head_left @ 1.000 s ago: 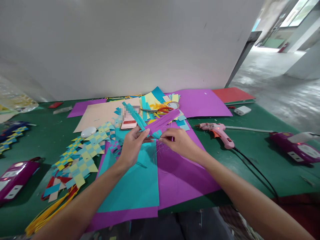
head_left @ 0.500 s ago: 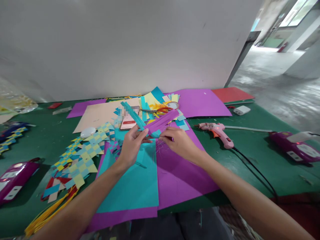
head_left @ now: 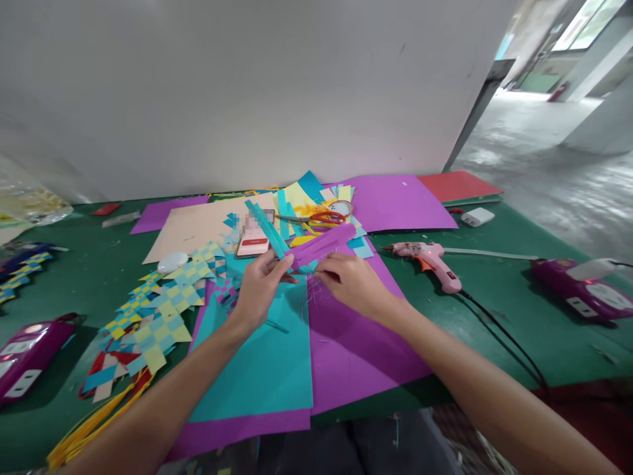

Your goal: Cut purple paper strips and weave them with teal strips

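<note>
One teal-and-purple strip piece (head_left: 324, 244) is in the left hand (head_left: 261, 285), whose grip we see clamped on it near its crossing. The right hand (head_left: 350, 280) has its grip pinched together on the lower teal end. We locate the piece over a teal sheet (head_left: 262, 369) and a purple sheet (head_left: 361, 359) on the green surface (head_left: 494, 297). Beyond it we note a phone (head_left: 254, 244) and red-handled scissors (head_left: 329, 217); to the right lies a pink glue gun (head_left: 435, 260).

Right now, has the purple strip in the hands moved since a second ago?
Yes, slightly: the purple strip has its free end lower in view, farther below the scissors.
</note>
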`<state>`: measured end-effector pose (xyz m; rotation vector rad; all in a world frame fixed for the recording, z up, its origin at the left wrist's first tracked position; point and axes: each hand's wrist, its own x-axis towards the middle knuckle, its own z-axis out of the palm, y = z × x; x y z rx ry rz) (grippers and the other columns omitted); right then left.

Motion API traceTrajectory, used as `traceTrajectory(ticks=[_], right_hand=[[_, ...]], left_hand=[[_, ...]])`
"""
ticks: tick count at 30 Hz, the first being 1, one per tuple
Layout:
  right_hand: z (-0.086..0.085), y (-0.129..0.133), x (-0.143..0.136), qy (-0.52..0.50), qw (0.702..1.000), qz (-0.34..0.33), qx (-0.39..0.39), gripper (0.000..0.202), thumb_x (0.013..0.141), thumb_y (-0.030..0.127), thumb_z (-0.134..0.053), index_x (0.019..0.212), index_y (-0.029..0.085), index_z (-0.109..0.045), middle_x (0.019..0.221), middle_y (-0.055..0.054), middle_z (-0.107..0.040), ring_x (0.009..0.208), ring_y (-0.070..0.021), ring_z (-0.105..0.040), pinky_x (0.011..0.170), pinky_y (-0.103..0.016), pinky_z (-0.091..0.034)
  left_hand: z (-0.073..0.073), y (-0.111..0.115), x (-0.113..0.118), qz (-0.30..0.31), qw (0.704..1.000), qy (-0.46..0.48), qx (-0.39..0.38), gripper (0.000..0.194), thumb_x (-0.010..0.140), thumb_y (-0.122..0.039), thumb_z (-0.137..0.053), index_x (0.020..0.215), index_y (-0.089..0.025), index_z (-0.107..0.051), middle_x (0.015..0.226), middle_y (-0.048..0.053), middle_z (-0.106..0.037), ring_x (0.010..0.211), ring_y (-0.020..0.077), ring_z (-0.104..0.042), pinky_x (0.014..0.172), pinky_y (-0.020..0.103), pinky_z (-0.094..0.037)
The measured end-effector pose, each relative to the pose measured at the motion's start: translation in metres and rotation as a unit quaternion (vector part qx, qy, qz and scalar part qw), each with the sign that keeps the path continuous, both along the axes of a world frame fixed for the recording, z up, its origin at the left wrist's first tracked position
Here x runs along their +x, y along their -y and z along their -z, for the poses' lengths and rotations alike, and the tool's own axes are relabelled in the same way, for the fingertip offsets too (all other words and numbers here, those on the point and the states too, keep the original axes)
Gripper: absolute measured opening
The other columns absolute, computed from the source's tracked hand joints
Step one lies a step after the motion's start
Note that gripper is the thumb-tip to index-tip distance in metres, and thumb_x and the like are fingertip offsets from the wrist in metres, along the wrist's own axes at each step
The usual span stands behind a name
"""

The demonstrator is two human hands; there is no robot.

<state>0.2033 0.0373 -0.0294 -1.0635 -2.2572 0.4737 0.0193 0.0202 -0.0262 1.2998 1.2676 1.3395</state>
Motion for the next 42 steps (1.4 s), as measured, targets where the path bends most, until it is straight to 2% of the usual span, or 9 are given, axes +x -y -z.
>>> traceTrajectory(ticks=[4, 8, 14, 17, 22, 28, 34, 38, 42], right_hand=[[-0.002, 0.0, -0.002, -0.065, 0.997, -0.008, -0.045, 0.023, 0.086, 0.013, -0.053, 0.063, 0.015, -0.056, 0.062, 0.001, -0.055, 0.056, -0.0087, -0.043, 0.055, -0.025, -0.026], [-0.008, 0.001, -0.003, -0.107, 0.987, -0.013, -0.122, 0.027, 0.085, 0.019, -0.055, 0.059, 0.016, -0.052, 0.054, 0.004, -0.046, 0.051, -0.0073, -0.036, 0.051, -0.025, -0.024], [-0.015, 0.002, -0.001, -0.163, 0.945, -0.021, -0.282, 0.029, 0.082, 0.027, -0.056, 0.056, 0.016, -0.051, 0.048, 0.006, -0.043, 0.047, -0.0068, -0.037, 0.048, -0.024, -0.026], [-0.014, 0.0, 0.0, -0.182, 0.928, -0.023, -0.324, 0.028, 0.081, 0.029, -0.056, 0.056, 0.017, -0.053, 0.046, 0.005, -0.045, 0.044, -0.0073, -0.04, 0.046, -0.023, -0.029], [-0.011, -0.001, 0.001, -0.188, 0.924, -0.031, -0.331, 0.026, 0.08, 0.029, -0.057, 0.057, 0.017, -0.057, 0.043, 0.005, -0.045, 0.042, -0.0077, -0.041, 0.045, -0.023, -0.032], [-0.012, 0.0, 0.001, -0.187, 0.931, -0.033, -0.311, 0.033, 0.083, 0.034, -0.056, 0.055, 0.017, -0.053, 0.043, 0.005, -0.045, 0.043, -0.0072, -0.04, 0.045, -0.023, -0.03], [-0.009, -0.001, 0.0, -0.171, 0.942, -0.017, -0.287, 0.035, 0.083, 0.036, -0.057, 0.055, 0.017, -0.051, 0.044, 0.005, -0.042, 0.043, -0.0066, -0.037, 0.043, -0.023, -0.026], [-0.009, 0.0, -0.001, -0.183, 0.938, -0.005, -0.293, 0.036, 0.082, 0.037, -0.059, 0.054, 0.017, -0.051, 0.044, 0.005, -0.042, 0.042, -0.0063, -0.037, 0.043, -0.022, -0.026], [-0.01, 0.0, -0.002, -0.211, 0.929, 0.01, -0.305, 0.037, 0.079, 0.039, -0.065, 0.052, 0.017, -0.052, 0.042, 0.005, -0.044, 0.04, -0.0067, -0.038, 0.042, -0.023, -0.027]], left_hand=[[0.001, 0.001, -0.002, 0.002, 0.999, -0.045, 0.009, 0.031, 0.078, -0.036, -0.069, 0.062, -0.018, -0.048, 0.055, -0.006, -0.044, 0.054, 0.012, -0.057, 0.058, 0.025, -0.053], [0.002, 0.002, -0.001, 0.002, 0.998, -0.063, 0.022, 0.031, 0.079, -0.034, -0.068, 0.062, -0.018, -0.048, 0.053, -0.007, -0.044, 0.054, 0.0128, -0.06, 0.057, 0.024, -0.052], [0.003, 0.002, 0.001, 0.006, 0.998, -0.038, 0.059, 0.029, 0.079, -0.032, -0.07, 0.067, -0.019, -0.047, 0.059, -0.007, -0.049, 0.054, 0.011, -0.056, 0.056, 0.023, -0.052], [0.002, 0.003, 0.0, 0.004, 0.997, -0.045, 0.056, 0.026, 0.079, -0.032, -0.069, 0.069, -0.019, -0.05, 0.059, -0.007, -0.049, 0.055, 0.0115, -0.058, 0.055, 0.023, -0.051], [-0.003, 0.004, 0.003, -0.002, 0.997, -0.06, 0.055, 0.024, 0.082, -0.035, -0.065, 0.07, -0.018, -0.055, 0.061, -0.005, -0.049, 0.053, 0.0102, -0.056, 0.054, 0.021, -0.05], [-0.005, 0.006, 0.005, -0.006, 0.996, -0.08, 0.035, 0.031, 0.082, -0.039, -0.065, 0.065, -0.018, -0.049, 0.06, -0.005, -0.049, 0.054, 0.0115, -0.058, 0.056, 0.023, -0.051], [-0.003, 0.005, 0.004, -0.002, 0.998, -0.051, 0.032, 0.032, 0.08, -0.042, -0.066, 0.066, -0.018, -0.051, 0.064, -0.003, -0.053, 0.056, 0.0117, -0.056, 0.055, 0.024, -0.052], [-0.001, 0.004, 0.003, 0.008, 0.999, -0.04, 0.03, 0.031, 0.082, -0.041, -0.064, 0.066, -0.018, -0.052, 0.066, -0.003, -0.054, 0.057, 0.0112, -0.056, 0.056, 0.024, -0.051], [-0.002, 0.005, 0.002, 0.022, 0.996, -0.083, 0.02, 0.03, 0.084, -0.04, -0.063, 0.066, -0.017, -0.057, 0.061, -0.003, -0.052, 0.059, 0.013, -0.06, 0.059, 0.025, -0.051]])
